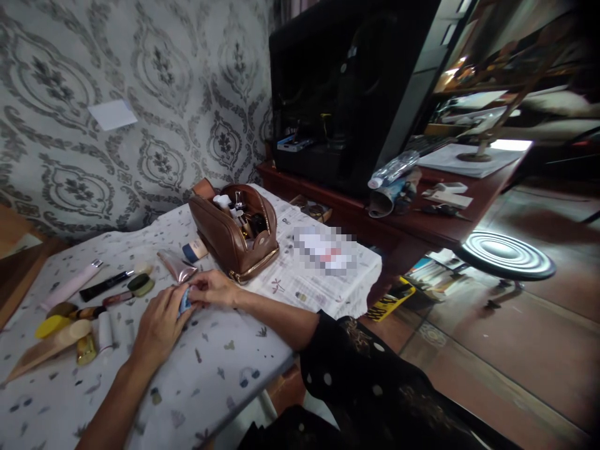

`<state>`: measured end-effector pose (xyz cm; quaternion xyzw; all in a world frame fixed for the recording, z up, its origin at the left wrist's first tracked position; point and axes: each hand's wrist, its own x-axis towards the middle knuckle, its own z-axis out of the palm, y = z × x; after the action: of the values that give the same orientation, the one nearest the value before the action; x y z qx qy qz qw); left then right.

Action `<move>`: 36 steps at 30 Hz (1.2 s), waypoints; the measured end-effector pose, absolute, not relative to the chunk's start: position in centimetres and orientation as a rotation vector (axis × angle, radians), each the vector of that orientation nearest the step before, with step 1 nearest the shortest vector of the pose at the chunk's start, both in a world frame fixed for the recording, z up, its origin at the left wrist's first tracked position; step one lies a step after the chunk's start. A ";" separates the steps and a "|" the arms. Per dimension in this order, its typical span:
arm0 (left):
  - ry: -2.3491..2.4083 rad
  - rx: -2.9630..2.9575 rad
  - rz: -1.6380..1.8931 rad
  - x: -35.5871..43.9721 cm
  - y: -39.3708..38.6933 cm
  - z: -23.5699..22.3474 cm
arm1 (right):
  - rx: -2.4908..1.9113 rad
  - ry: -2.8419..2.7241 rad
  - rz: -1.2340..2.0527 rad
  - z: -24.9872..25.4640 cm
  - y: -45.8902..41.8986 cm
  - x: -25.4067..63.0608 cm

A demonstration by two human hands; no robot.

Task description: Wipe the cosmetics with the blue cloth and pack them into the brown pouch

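Both hands meet over the patterned tablecloth (225, 369). A small light-blue object (185, 302) sits between my left hand (159, 320) and my right hand (212, 290); the fingers cover most of it, so its kind is unclear. Both hands have their fingers closed around it. Just beyond them lies a shiny pinkish squeeze tube (175, 265). A small cream-and-navy container (195, 251) rests beside an unzipped brown leather cosmetic bag (220, 236), which holds several bottles and other cosmetics.
Loose cosmetics lie to the left: a pink tube (72, 284), a black tube (105, 286), a green round case (140, 285), a yellow round item (51, 326) and a wooden brush or comb (42, 357). A television (342, 94) and plastic bottle (394, 169) are at right.
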<state>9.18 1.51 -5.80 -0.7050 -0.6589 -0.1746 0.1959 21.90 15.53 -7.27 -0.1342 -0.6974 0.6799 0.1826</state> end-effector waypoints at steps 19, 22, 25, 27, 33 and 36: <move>-1.955 -1.869 -0.679 6.2 0.4 -5.3 | -0.183 -1.807 2.020 -7.9 15.6 21.6; -1.984 -1.863 -0.724 5.8 0.2 -5.2 | -0.195 -1.774 2.035 -7.8 15.5 21.6; -2.006 -1.854 -0.745 5.6 0.1 -5.1 | -0.188 -1.746 2.049 -7.7 15.5 21.7; -2.023 -1.841 -0.742 5.6 0.1 -5.0 | -0.185 -1.746 2.059 -7.6 15.4 21.7; -2.183 -1.700 -0.604 5.8 -0.1 -4.8 | -0.211 -1.786 2.043 -7.2 15.1 21.9; -2.261 -1.606 -0.571 5.6 -0.2 -4.8 | -0.235 -1.789 2.043 -7.2 15.1 21.8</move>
<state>5.62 -0.15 -4.82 -0.5603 -0.7890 -0.1994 0.1543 21.83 15.06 -7.20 -0.0843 -0.6422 0.7334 0.2064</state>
